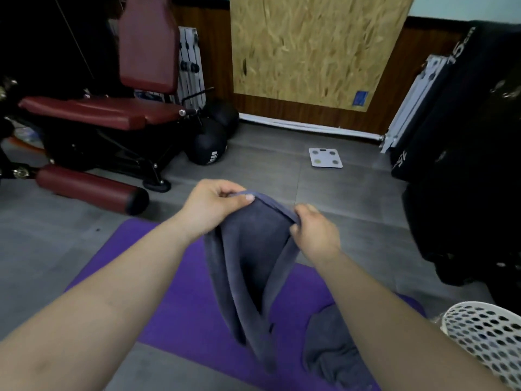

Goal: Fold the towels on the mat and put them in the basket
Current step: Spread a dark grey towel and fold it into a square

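Note:
A dark grey towel (251,263) hangs in the air above the purple mat (180,306). My left hand (211,206) pinches its upper edge at the left, and my right hand (315,230) pinches the same edge at the right. The cloth droops in long folds between them, its lower end near the mat. A second grey towel (329,348) lies crumpled on the mat, partly hidden by my right forearm. The white perforated basket (487,340) stands at the lower right, beside the mat; its inside is hidden.
A dark red weight bench (112,108) and its roller pad (90,190) stand at the left. Black medicine balls (208,145) sit behind it. A white scale (325,158) lies on the grey floor. Black padded gear (465,165) fills the right side.

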`<action>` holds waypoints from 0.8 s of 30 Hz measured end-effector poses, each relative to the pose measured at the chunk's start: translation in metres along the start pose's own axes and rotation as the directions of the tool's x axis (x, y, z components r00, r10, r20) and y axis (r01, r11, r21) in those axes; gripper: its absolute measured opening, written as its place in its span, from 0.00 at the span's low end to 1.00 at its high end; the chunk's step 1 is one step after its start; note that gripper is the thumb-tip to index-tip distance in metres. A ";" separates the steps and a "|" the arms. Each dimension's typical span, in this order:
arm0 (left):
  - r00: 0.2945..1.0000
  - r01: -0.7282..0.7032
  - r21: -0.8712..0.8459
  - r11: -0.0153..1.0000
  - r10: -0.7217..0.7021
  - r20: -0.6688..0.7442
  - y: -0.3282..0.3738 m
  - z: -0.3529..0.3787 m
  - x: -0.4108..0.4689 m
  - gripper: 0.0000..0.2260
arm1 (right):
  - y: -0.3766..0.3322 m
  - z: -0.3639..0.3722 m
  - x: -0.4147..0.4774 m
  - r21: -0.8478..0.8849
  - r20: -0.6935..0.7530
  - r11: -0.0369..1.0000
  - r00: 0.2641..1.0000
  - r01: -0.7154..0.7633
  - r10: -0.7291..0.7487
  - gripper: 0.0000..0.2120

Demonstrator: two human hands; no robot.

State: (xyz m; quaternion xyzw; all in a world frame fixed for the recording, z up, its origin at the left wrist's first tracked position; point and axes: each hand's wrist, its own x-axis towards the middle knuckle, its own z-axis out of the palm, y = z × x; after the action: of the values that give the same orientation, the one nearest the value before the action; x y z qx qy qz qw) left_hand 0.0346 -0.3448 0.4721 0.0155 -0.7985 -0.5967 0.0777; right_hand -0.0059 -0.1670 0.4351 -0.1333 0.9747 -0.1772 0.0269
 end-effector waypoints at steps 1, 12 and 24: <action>1.000 0.002 -0.006 1.000 -0.002 0.014 -0.002 -0.008 0.003 0.14 | -0.006 0.006 0.006 0.089 -0.013 0.996 1.000 -0.020 0.021 0.03; 0.933 0.128 0.782 0.610 -0.341 0.113 -0.105 -0.088 0.013 0.20 | -0.036 0.027 0.077 0.474 -0.021 0.880 1.000 0.003 0.008 0.12; 0.843 0.441 0.204 0.874 -0.327 -0.427 -0.124 -0.112 0.041 0.15 | -0.029 0.040 0.101 0.043 0.272 0.998 0.960 0.053 -0.062 0.12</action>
State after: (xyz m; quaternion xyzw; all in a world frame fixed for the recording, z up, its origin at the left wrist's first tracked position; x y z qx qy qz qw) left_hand 0.0019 -0.4921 0.3889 0.3032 -0.8279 -0.4601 0.1049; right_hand -0.0919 -0.2334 0.4072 -0.1843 0.9542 -0.1749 0.1580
